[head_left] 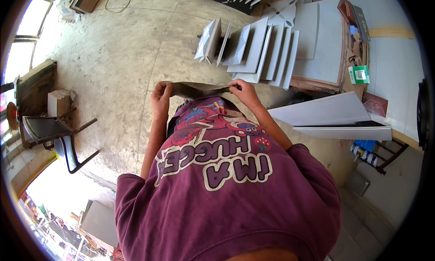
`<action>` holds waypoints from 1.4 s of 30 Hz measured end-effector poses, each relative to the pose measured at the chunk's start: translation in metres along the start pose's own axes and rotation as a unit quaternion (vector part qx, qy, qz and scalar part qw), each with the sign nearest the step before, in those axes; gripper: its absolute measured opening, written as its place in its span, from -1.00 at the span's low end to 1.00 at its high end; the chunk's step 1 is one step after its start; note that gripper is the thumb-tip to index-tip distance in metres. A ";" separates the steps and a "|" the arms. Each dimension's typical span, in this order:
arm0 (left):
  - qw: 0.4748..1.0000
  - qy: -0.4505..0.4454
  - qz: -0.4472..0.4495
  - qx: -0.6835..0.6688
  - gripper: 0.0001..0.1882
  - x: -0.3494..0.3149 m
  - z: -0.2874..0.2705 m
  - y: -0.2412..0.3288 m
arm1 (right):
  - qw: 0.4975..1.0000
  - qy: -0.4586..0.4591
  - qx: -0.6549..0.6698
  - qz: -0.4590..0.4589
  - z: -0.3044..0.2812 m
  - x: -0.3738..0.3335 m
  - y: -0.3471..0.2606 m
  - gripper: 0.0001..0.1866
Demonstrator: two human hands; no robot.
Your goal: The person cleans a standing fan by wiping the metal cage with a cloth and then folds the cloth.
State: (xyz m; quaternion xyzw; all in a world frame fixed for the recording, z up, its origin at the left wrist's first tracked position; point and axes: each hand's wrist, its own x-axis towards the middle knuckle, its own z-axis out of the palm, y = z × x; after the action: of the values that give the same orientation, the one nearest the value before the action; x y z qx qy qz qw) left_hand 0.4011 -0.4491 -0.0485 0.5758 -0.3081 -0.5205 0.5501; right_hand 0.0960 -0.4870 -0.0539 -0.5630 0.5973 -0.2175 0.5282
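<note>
A dark grey-brown, cloth-like piece (195,89) stretches between my two hands in front of my waist. My left hand (160,99) pinches its left end, with the thumb on top. At the other end, my right hand (244,92) grips the corner between thumb and fingers. The upper edge of the piece bows slightly, and its lower part disappears behind my purple printed shirt (235,193). What the piece is exactly cannot be made out.
Ahead to the right, several tile panels (253,50) stand in a row, near a large grey board (324,41). White panels (326,111) jut out beside my right arm. A dark chair (47,127) stands at left on the concrete floor (122,52).
</note>
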 end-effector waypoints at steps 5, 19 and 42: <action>0.999 0.048 0.008 0.016 -0.91 -0.007 0.008 0.004 | 0.999 -0.018 0.005 -0.035 -0.009 0.021 -0.003 -0.84; 0.975 0.215 0.029 0.043 -0.91 -0.057 0.000 -0.027 | 0.987 -0.150 -0.021 -0.051 0.002 0.075 -0.003 -0.83; 0.949 0.297 0.066 -0.082 -0.90 -0.047 -0.181 0.000 | 0.929 -0.235 -0.206 -0.196 0.188 0.099 -0.111 -0.77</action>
State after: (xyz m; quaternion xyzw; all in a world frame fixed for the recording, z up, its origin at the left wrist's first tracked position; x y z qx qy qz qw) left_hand 0.5585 -0.3490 -0.0627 0.6357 -0.1246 -0.3121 0.6950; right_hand 0.3283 -0.5432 -0.0625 -0.8004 0.3658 -0.0501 0.4723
